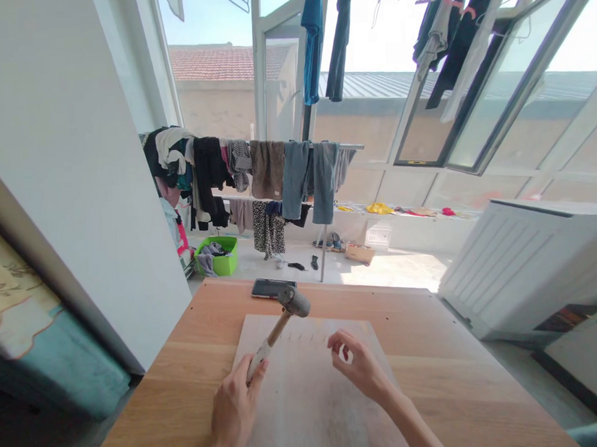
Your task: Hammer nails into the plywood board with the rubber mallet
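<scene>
My left hand (236, 403) is wrapped round the wooden handle of a hammer (278, 326), whose grey head is raised above the far part of a pale wooden board (308, 410). The board lies flat on a wooden table (436, 370). A row of small nails (309, 336) stands in the board near its far edge. My right hand (358, 364) hovers over the board just right of the nails, fingers curled in a pinch; what they hold is too small to make out.
A dark phone (268, 288) lies at the table's far edge, behind the hammer head. Beyond stand a rack of hanging clothes (256, 176), a green basket (221, 254), a white wall (65, 162) at left and a white cabinet (525, 258) at right.
</scene>
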Available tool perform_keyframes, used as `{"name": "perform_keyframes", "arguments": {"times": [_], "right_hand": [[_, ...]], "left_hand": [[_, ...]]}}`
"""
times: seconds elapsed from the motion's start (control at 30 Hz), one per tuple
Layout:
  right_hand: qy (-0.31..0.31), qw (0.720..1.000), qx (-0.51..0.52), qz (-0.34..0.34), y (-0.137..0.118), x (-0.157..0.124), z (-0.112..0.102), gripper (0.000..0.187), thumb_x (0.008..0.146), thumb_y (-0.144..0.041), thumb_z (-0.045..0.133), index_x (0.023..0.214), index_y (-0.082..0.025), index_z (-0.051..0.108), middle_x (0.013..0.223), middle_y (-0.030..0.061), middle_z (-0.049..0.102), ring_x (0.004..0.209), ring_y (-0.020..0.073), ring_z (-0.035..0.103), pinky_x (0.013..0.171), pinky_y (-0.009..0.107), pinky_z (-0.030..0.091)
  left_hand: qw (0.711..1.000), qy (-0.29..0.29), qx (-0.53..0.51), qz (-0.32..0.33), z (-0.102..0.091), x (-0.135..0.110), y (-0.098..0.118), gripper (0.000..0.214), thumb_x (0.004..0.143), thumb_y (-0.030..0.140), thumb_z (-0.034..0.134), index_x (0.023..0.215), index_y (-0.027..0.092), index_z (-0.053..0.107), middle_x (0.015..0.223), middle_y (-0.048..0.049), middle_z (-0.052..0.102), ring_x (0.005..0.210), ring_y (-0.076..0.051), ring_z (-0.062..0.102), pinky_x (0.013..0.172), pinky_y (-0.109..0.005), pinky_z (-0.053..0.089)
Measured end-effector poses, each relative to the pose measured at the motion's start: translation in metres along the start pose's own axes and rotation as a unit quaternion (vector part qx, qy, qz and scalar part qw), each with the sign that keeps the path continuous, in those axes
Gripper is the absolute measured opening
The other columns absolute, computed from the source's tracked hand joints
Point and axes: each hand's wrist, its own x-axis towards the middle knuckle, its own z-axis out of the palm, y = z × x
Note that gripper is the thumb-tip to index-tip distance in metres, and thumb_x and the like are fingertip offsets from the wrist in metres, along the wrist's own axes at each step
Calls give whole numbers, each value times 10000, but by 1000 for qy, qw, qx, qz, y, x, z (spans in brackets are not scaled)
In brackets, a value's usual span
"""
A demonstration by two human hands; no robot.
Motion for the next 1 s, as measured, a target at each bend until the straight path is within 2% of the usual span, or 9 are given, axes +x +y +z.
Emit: {"name": "perform_keyframes", "arguments": {"times": [0.1,0.23,0.4,0.63,0.87,1.0], "right_hand": [[103,993,-2,61,39,0,-21,149,794,-293,499,823,-192,605,715,31,622,641,167,569,607,271,454],[156,982,7,107,62,-4,-23,230,778,-393,524,804,-188,624,673,25,621,511,143,507,525,267,438],[140,984,11,109,65,-8,-16,202,743,-369,563,782,-190,648,662,13,618,504,139,502,521,262,435],[100,990,3,96,69,-9,-14,145,771,-318,558,792,-202,644,678,7,617,571,161,548,588,282,453],[97,991,6,91,73,-10,-11,242,790,-324,545,979,-195,623,787,32,658,614,170,589,611,299,491],[97,991,10,91,76,-10,-11,261,803,-321,532,1025,-198,595,794,27,660,639,174,605,631,304,498]], "left_hand": [[1000,-7,12,-4,0,-1,0,516,967,643,319,1014,268,670,930,-30,776,826,-230,736,652,-264,501],[1000,-22,18,-8,0,-3,2,485,976,628,319,1028,283,657,902,-7,771,831,-226,735,652,-262,488],[1000,-21,17,-12,-1,-3,3,482,980,624,314,1026,281,649,879,-4,766,825,-222,732,646,-260,479],[999,-20,31,-3,-4,-1,8,487,978,617,319,990,279,669,852,-18,770,793,-225,736,612,-248,474],[999,-33,35,11,-4,-3,9,467,984,599,326,1017,278,663,871,-27,767,797,-220,736,615,-247,475],[999,-32,12,29,0,-5,18,474,986,598,326,992,266,665,845,-34,760,768,-209,727,617,-242,476]]}}
